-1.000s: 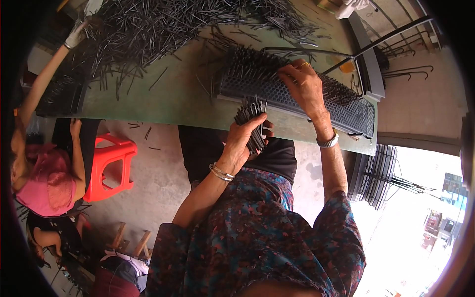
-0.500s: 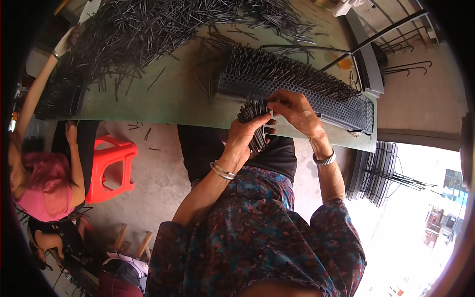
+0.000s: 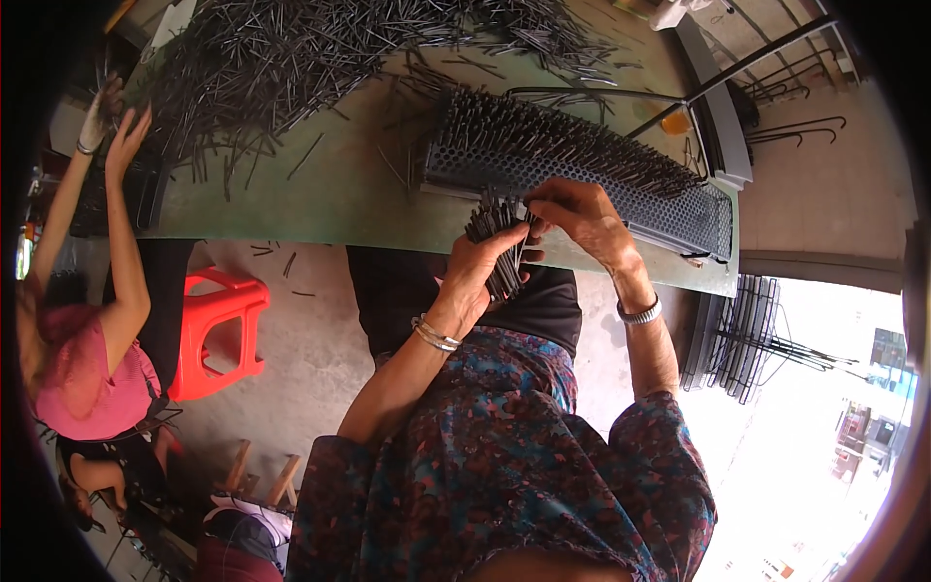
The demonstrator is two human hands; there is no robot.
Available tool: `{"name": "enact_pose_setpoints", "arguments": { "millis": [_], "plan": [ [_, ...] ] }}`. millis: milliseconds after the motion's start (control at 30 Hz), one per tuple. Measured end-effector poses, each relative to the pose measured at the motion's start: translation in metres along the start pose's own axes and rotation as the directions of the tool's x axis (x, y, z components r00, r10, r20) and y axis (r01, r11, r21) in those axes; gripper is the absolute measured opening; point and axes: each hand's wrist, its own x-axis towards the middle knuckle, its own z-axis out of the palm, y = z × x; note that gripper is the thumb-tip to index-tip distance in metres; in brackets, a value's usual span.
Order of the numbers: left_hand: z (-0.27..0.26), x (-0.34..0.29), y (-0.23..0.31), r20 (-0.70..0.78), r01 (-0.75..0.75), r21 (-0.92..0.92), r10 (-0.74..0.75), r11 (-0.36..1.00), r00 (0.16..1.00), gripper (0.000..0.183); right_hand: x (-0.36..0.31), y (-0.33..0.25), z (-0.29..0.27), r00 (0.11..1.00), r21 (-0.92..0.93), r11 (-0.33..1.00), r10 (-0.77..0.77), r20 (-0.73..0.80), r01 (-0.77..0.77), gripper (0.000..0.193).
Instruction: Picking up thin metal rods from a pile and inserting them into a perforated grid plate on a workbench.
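**Your bare left hand grips; your bare right hand is bent inward**

Your left forearm slants up rightward, thumb clamped across a bundle of thin black rods at the green tabletop's near edge. Your right wrist is angled leftward, fingertips at the bundle's upper right; I cannot tell whether they pinch a rod.

I've got a long, flat, dull-green tabletop bowing across my fisheye feed, and over on the right a plain beige wall with a dark strip along its lower edge. Below, I'm seeing a smooth grey concrete floor with a bright red plastic stool on it, while at lower right white daylight blazes, washing out nearly everything there!
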Motion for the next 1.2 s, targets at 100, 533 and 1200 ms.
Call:
{"name": "enact_pose_setpoints", "arguments": {
  "millis": [100,533,1200],
  "plan": [
    [0.002,-0.002,0.003,-0.031,0.040,0.023,-0.039,0.999,0.999,0.023,-0.001,-0.001,-0.002,1.000,-0.001,1.000,0.007,-0.003,-0.007,0.019],
    [0.010,-0.004,-0.003,-0.054,0.010,0.035,-0.009,0.999,0.999,0.024,-0.005,-0.008,-0.004,1.000,-0.124,0.992,-0.002,-0.031,-0.001,0.014],
    [-0.003,0.017,-0.024,0.091,0.099,-0.172,-0.084,0.980,0.992,0.036,0.028,0.003,-0.017,0.651,-0.656,0.731,-0.594,-0.473,0.191,0.007]
  ]
}}
